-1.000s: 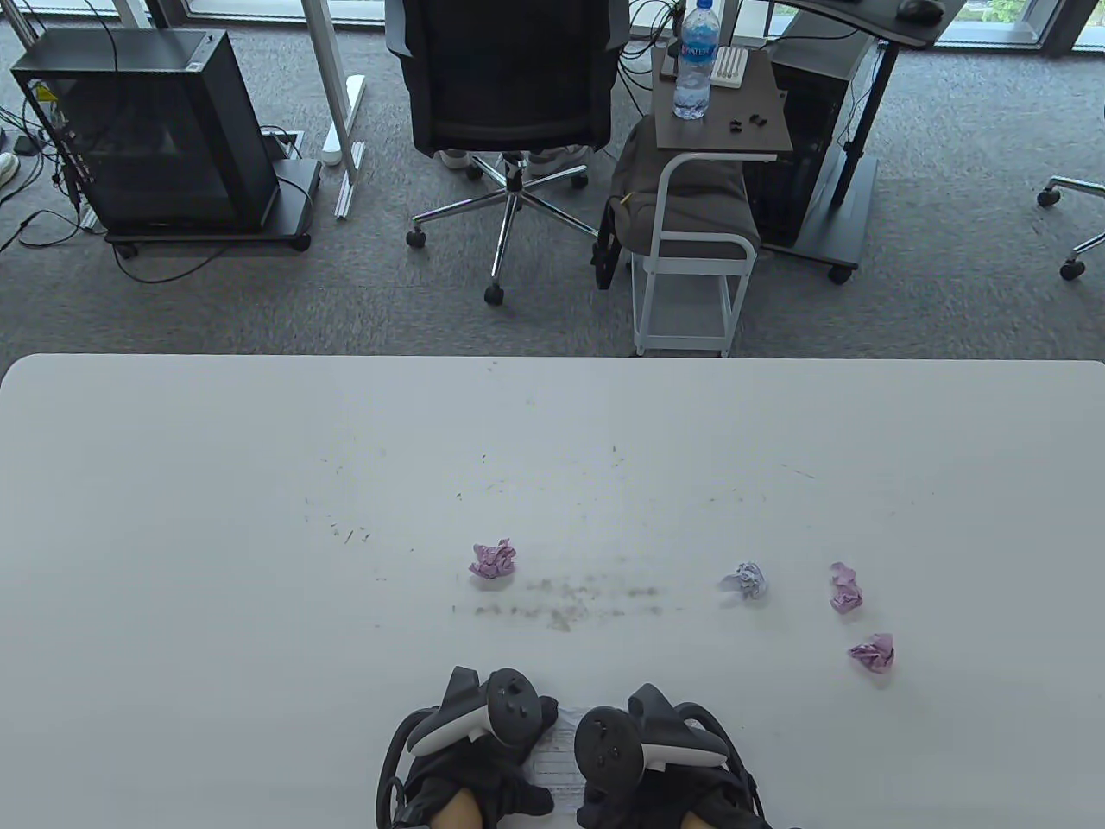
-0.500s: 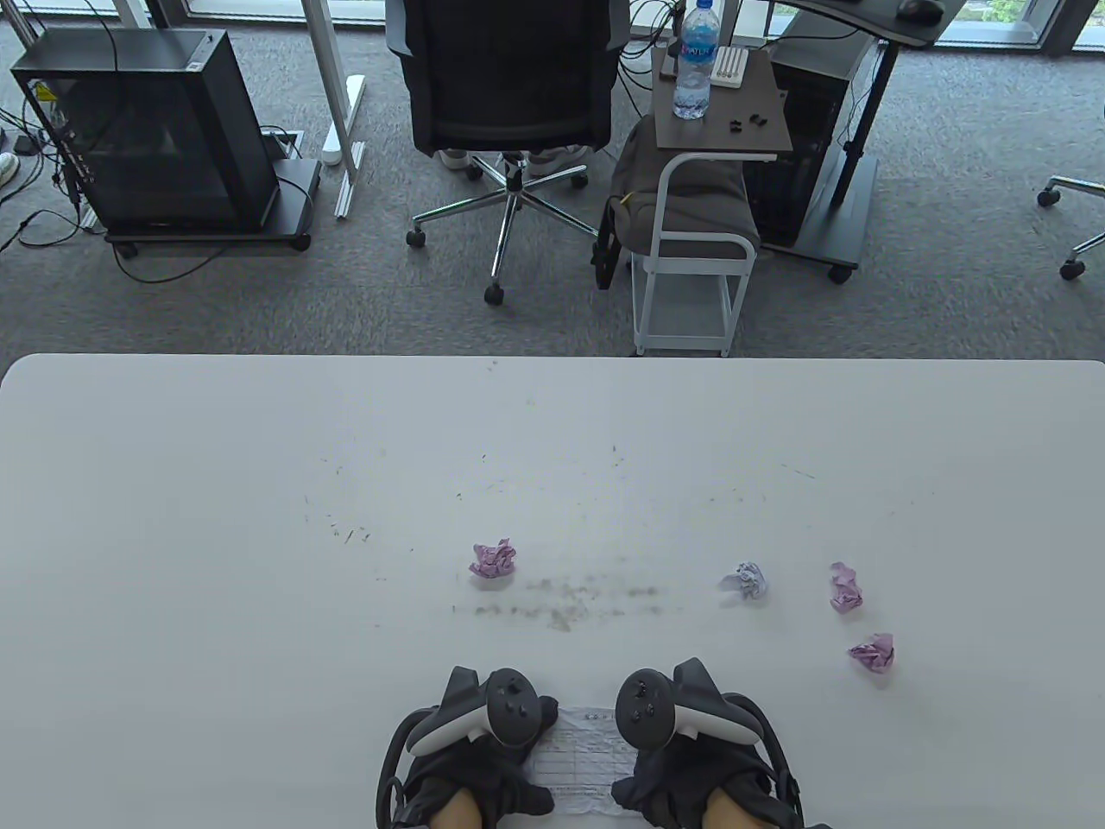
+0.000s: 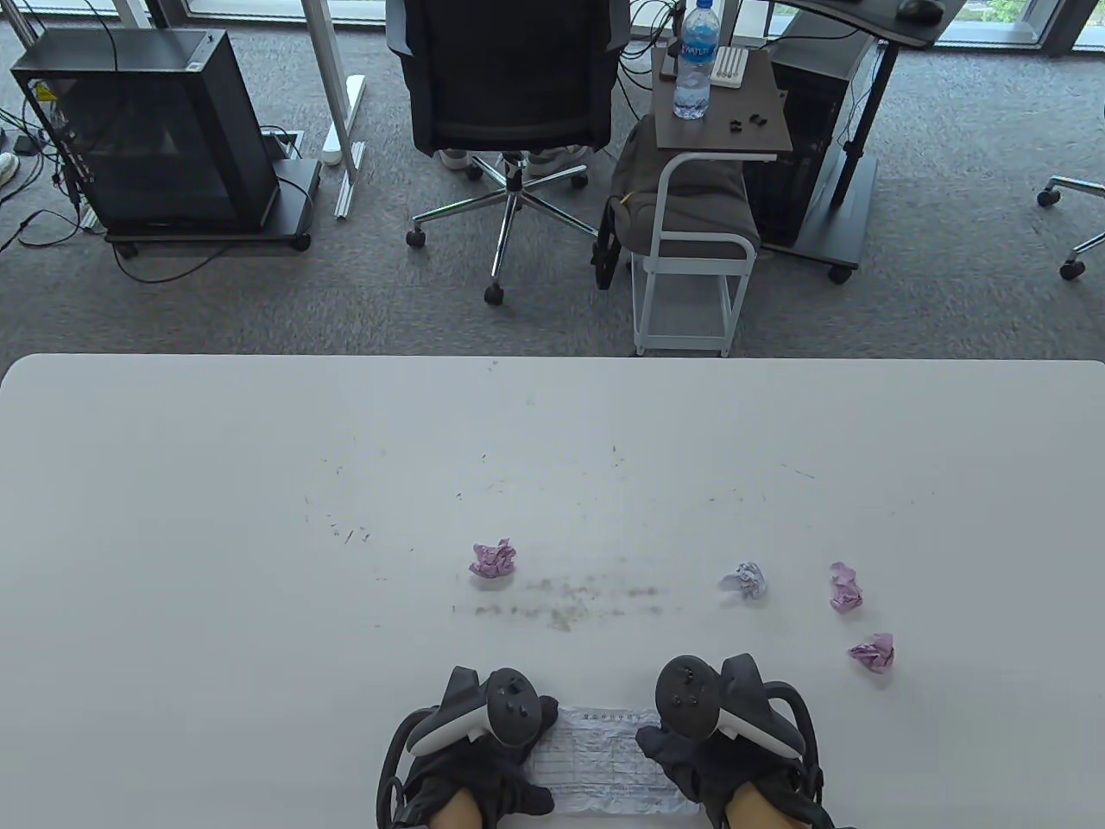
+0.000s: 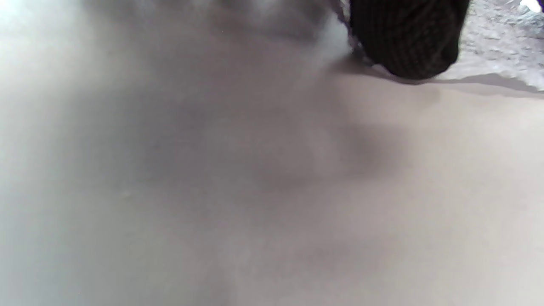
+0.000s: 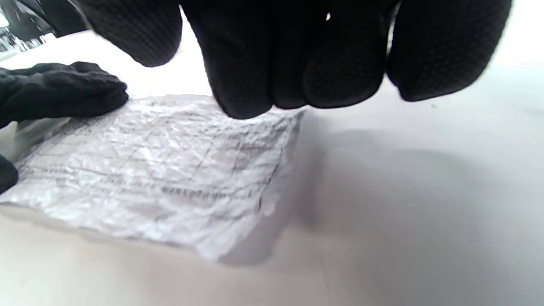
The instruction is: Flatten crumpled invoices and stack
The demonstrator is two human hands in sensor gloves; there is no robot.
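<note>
Mid-flatten on the first invoice point(image 3: 609, 760), spread at the near edge of the table point(image 3: 216, 535) between both hands. Left hand point(image 3: 483, 760) planted on the sheet's left end, fingers looking flat in the right wrist view, pinning it. Right hand point(image 3: 721, 751) over the right end, fingers point(image 5: 331, 63) bunched side by side with tips touching the far right corner, pressing rather than gripping anything, as far as can be told. Sheet mostly open now but wrinkly all over, near right corner lifting off the table a bit.

Four balls not yet opened: pink ball point(image 3: 493, 560) out front, white ball point(image 3: 745, 580) to the right, then two more pink balls point(image 3: 846, 587) point(image 3: 872, 652) further right, all well apart from the hands.

Next up, probably: one more smoothing pass on that raised corner while keeping the left end pinned, then grabbing a ball. Thin paper, so easy pressure to avoid tearing.
</note>
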